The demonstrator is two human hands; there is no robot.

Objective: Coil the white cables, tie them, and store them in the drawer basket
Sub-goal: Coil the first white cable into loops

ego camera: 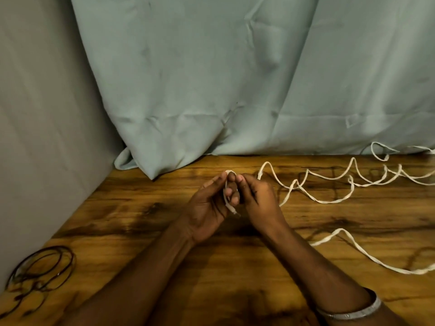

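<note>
White cable (pixel 329 201) sprawls rightward; dark wire coil (pixel 42 269) sits left.

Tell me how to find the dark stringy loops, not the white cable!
Start at the wooden table and follow its left edge, beside the grey wall, toward the near corner. There lie the dark loops, thin brownish wire in overlapping rings, well away from both hands. The white cable is pale, flat and sprawled in waves on the right side, so only these loops are dark and bunched in circles.

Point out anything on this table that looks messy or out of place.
The white cable sprawls in loose zigzags across the right side of the wooden table, uncoiled except for the end that the left hand and right hand pinch into a small loop. Dark wire loops lie loose at the left edge.
</note>
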